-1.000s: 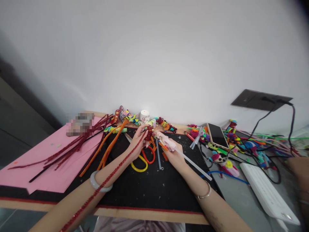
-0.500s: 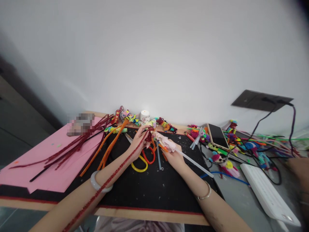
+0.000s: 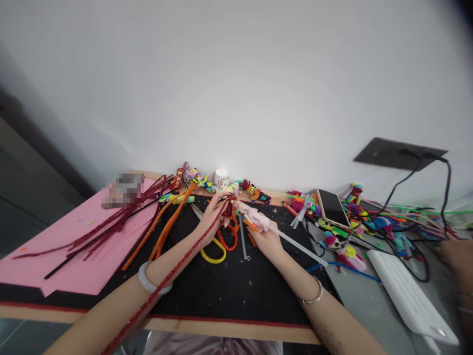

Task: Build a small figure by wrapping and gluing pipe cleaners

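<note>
My left hand (image 3: 212,217) pinches a small dark red pipe-cleaner piece (image 3: 228,207) over the black mat (image 3: 221,286). A long red glittery pipe cleaner (image 3: 173,268) runs from that piece back along my left forearm. My right hand (image 3: 266,237) is closed round a pink glue gun (image 3: 253,216), its nozzle pointing at the red piece. A clear glue stick (image 3: 299,249) sticks out of the gun's back end. Orange and yellow scissor handles (image 3: 219,244) lie on the mat just under both hands.
Pink paper (image 3: 66,246) with dark red pipe cleaners (image 3: 107,224) lies left. Orange pipe cleaners (image 3: 166,224), a white tape roll (image 3: 221,178) and small craft figures line the wall. A phone (image 3: 332,207), a white power strip (image 3: 406,296), cables and another person's hand (image 3: 456,259) are right.
My left hand has turned the red piece a little and the long pipe cleaner has shifted slightly along my forearm. The glue gun stays at the piece.
</note>
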### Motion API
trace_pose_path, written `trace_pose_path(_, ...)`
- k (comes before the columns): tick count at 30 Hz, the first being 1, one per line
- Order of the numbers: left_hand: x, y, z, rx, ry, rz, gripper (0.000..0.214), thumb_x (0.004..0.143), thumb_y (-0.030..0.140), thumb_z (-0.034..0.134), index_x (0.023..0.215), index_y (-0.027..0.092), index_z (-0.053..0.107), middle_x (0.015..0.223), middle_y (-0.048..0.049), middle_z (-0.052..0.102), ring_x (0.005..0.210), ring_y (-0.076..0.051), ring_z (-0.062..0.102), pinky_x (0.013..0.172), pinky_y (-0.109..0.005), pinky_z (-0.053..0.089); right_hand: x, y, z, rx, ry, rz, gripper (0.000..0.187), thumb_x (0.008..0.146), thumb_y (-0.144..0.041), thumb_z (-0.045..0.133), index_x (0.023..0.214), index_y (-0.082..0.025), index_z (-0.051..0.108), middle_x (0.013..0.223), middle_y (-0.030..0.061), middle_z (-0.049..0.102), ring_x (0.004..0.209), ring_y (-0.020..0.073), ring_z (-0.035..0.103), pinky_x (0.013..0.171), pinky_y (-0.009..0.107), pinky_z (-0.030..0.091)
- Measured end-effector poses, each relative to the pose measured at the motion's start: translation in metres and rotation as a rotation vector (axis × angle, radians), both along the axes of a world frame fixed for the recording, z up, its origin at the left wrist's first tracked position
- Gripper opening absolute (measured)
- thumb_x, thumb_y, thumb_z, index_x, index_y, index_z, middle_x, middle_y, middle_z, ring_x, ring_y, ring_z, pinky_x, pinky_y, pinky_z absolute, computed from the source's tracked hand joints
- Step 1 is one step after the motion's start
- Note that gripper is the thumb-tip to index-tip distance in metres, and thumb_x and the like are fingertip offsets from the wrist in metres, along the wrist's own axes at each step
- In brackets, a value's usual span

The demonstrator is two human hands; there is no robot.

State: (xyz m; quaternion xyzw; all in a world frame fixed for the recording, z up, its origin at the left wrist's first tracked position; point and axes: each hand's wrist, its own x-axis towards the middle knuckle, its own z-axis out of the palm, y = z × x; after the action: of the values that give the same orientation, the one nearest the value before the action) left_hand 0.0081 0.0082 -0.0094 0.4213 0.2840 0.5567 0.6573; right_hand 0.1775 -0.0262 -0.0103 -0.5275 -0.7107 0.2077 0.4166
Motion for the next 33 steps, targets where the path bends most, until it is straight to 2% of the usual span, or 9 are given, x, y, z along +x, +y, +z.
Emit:
trace_pose_path(13, -0.0003, 0.0000, -0.0033, 0.041, 0.019, 0.013, 0.029, 0.082, 0.037, 0.055, 0.108, 0.025, 0.048, 0.076, 0.0024, 0.053, 0.042, -0.002, 0.039, 0.037, -0.013, 0.032, 0.0003, -0.0001, 0.0002, 0.078, -0.072, -0.047, 0.023, 0.080, -0.039, 0.051, 0.082, -0.021, 0.065, 0.080, 0.0058, 0.070, 0.078, 0.0211, 0.066, 0.069, 0.030, 0.052)
trace_pose_path(21, 0.0007, 0.0005, -0.0031, 0.024, 0.017, 0.047, 0.031, 0.081, 0.039, 0.057, 0.107, 0.025, 0.049, 0.075, 0.0022, 0.050, 0.043, -0.003, 0.037, 0.036, -0.014, 0.033, 0.0010, 0.0014, -0.0002, 0.085, -0.069, -0.058, 0.025, 0.080, -0.037, 0.050, 0.081, -0.018, 0.065, 0.082, 0.0090, 0.070, 0.082, 0.0238, 0.066, 0.072, 0.033, 0.052)
trace_pose_path(28, 0.0015, 0.0013, -0.0048, 0.024, 0.012, 0.067, 0.030, 0.081, 0.038, 0.057, 0.107, 0.025, 0.049, 0.082, 0.0008, 0.052, 0.044, -0.003, 0.039, 0.034, -0.013, 0.031, 0.0015, 0.0015, 0.0006, 0.088, -0.073, -0.039, 0.026, 0.081, -0.037, 0.049, 0.083, -0.017, 0.067, 0.086, 0.0098, 0.070, 0.087, 0.0244, 0.065, 0.075, 0.034, 0.052)
trace_pose_path(33, 0.0012, 0.0007, -0.0035, 0.033, 0.010, 0.075, 0.029, 0.081, 0.037, 0.056, 0.106, 0.025, 0.049, 0.081, 0.0013, 0.052, 0.043, -0.002, 0.038, 0.035, -0.013, 0.031, 0.0038, 0.0023, -0.0027, 0.077, -0.072, -0.036, 0.024, 0.081, -0.034, 0.050, 0.091, -0.021, 0.067, 0.089, 0.0074, 0.070, 0.091, 0.0237, 0.064, 0.079, 0.034, 0.051)
